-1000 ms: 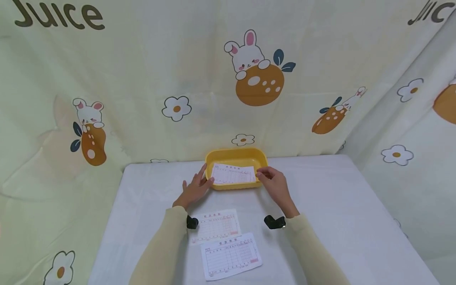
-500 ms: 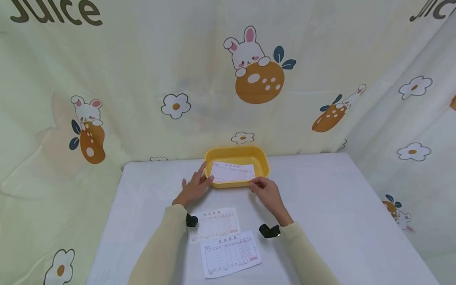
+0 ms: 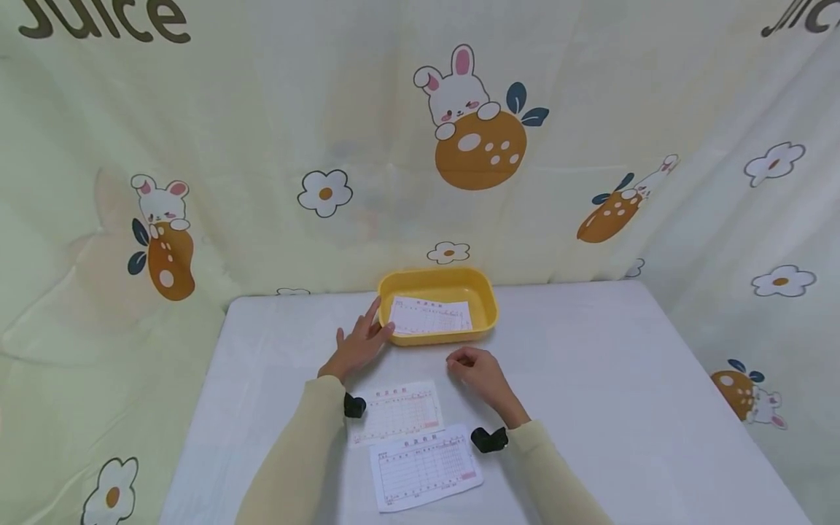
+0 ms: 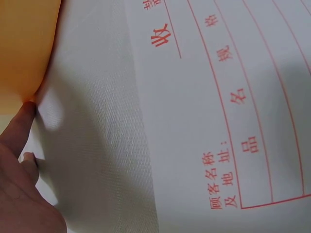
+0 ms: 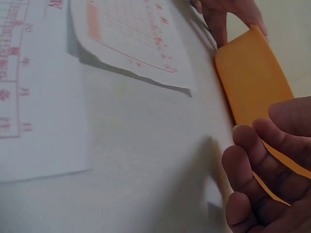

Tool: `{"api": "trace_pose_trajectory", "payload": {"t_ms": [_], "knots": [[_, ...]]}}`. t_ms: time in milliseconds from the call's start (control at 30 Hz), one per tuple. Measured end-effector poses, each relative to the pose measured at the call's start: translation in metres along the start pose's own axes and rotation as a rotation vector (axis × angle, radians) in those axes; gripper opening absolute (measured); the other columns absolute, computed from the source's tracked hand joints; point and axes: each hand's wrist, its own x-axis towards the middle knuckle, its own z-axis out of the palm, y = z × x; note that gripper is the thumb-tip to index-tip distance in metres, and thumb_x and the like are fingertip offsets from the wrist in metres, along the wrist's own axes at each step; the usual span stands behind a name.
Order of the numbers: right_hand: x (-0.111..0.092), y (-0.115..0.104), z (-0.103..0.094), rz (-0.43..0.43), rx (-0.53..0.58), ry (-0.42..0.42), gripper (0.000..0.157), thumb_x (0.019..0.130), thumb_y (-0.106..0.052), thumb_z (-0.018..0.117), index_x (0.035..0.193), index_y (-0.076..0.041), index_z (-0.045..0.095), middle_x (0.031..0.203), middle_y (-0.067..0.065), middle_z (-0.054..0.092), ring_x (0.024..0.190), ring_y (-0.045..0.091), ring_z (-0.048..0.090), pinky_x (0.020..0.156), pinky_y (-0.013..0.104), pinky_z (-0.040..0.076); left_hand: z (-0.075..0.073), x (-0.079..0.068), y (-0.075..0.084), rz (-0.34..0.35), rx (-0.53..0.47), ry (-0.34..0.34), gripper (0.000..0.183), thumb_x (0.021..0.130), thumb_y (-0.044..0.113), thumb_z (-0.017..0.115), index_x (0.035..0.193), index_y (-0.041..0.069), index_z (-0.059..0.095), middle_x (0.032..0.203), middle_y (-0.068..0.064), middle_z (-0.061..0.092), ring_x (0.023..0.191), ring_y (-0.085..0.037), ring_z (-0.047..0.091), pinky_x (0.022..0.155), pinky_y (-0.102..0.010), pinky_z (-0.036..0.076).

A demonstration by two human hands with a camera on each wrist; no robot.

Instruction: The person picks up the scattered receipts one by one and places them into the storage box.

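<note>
A yellow plastic basket [image 3: 485, 305] stands at the back of the table with a printed receipt slip [image 3: 429, 316] lying inside. My left hand [image 3: 356, 350] rests against the basket's left side, fingers extended along the wall and thumb at the front corner. My right hand [image 3: 482, 375] hovers in front of the basket, fingers loosely curled, holding nothing. Two more slips lie on the table: one with red print [image 3: 397, 412], and nearer, a second slip [image 3: 425, 469] slightly overlapping its lower edge. In the right wrist view the red-printed slip [image 5: 131, 39] has a lifted edge.
A white cloth covers the table [image 3: 577, 379]. Behind it hangs a patterned curtain [image 3: 367, 131] with bunnies and flowers, which also closes off both sides. Black wrist cameras [image 3: 488, 440] sit at the sleeve cuffs.
My right hand has drawn away from the basket's right front corner, toward me and slightly left, leaving the slip inside. My left hand stays at the basket. The head view has shifted slightly.
</note>
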Motion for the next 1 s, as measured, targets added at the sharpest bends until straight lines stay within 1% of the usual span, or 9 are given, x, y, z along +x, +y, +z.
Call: {"api": "trace_pose_trajectory", "payload": {"t_ms": [67, 167, 300, 500, 700, 833, 1000], "knots": [[0.000, 0.002, 0.003, -0.008, -0.013, -0.010, 0.008, 0.101, -0.007, 0.070, 0.103, -0.005, 0.078, 0.100, 0.003, 0.075, 0.095, 0.022, 0.065, 0.092, 0.043, 0.055, 0.000, 0.001, -0.001, 0.006, 0.002, 0.000, 0.080, 0.107, 0.066, 0.048, 0.172, 0.046, 0.006, 0.171, 0.000, 0.036, 0.165, -0.032, 0.003, 0.124, -0.057, -0.021], [-0.001, 0.004, 0.007, -0.032, -0.029, -0.020, 0.008, 0.100, -0.005, 0.071, 0.101, -0.005, 0.079, 0.101, 0.003, 0.076, 0.095, 0.021, 0.066, 0.093, 0.045, 0.055, 0.000, 0.003, -0.002, 0.014, 0.007, -0.003, 0.080, 0.106, 0.068, 0.048, 0.172, 0.047, 0.006, 0.171, 0.000, 0.036, 0.165, -0.032, 0.003, 0.124, -0.057, -0.021], [-0.001, 0.005, 0.011, -0.055, -0.038, -0.032, 0.008, 0.100, -0.004, 0.071, 0.100, -0.006, 0.079, 0.101, 0.001, 0.076, 0.093, 0.019, 0.064, 0.090, 0.042, 0.055, 0.000, 0.003, -0.001, 0.017, 0.015, 0.000, 0.081, 0.105, 0.070, 0.047, 0.172, 0.047, 0.006, 0.171, 0.001, 0.037, 0.165, -0.032, 0.003, 0.124, -0.057, -0.021], [-0.004, 0.003, 0.017, -0.084, -0.070, -0.053, 0.007, 0.097, -0.002, 0.075, 0.098, -0.006, 0.080, 0.097, 0.001, 0.074, 0.087, 0.018, 0.062, 0.083, 0.036, 0.053, 0.000, 0.003, 0.002, 0.026, 0.014, 0.007, 0.080, 0.106, 0.067, 0.048, 0.172, 0.045, 0.007, 0.171, 0.000, 0.036, 0.165, -0.032, 0.003, 0.124, -0.057, -0.021], [-0.002, 0.007, 0.024, -0.100, -0.110, -0.065, 0.006, 0.096, -0.003, 0.077, 0.098, -0.008, 0.079, 0.095, 0.000, 0.070, 0.090, 0.020, 0.057, 0.084, 0.039, 0.050, -0.002, 0.003, 0.003, 0.024, 0.013, 0.014, 0.079, 0.108, 0.064, 0.048, 0.173, 0.043, 0.007, 0.173, 0.001, 0.032, 0.165, -0.033, 0.004, 0.124, -0.057, -0.021], [-0.001, 0.009, 0.028, -0.095, -0.138, -0.062, 0.006, 0.095, -0.004, 0.078, 0.098, -0.010, 0.080, 0.091, -0.002, 0.067, 0.092, 0.021, 0.054, 0.085, 0.039, 0.046, -0.002, 0.001, 0.002, 0.023, 0.020, 0.013, 0.079, 0.108, 0.062, 0.048, 0.173, 0.042, 0.007, 0.171, 0.001, 0.035, 0.164, -0.034, 0.004, 0.124, -0.058, -0.020], [-0.003, 0.008, 0.029, -0.126, -0.144, -0.053, 0.007, 0.092, -0.004, 0.081, 0.097, -0.009, 0.079, 0.084, -0.002, 0.062, 0.088, 0.021, 0.052, 0.081, 0.037, 0.041, -0.002, -0.002, 0.002, 0.021, 0.013, 0.012, 0.079, 0.109, 0.062, 0.047, 0.173, 0.042, 0.007, 0.169, 0.001, 0.039, 0.164, -0.035, 0.005, 0.124, -0.059, -0.019]]}}
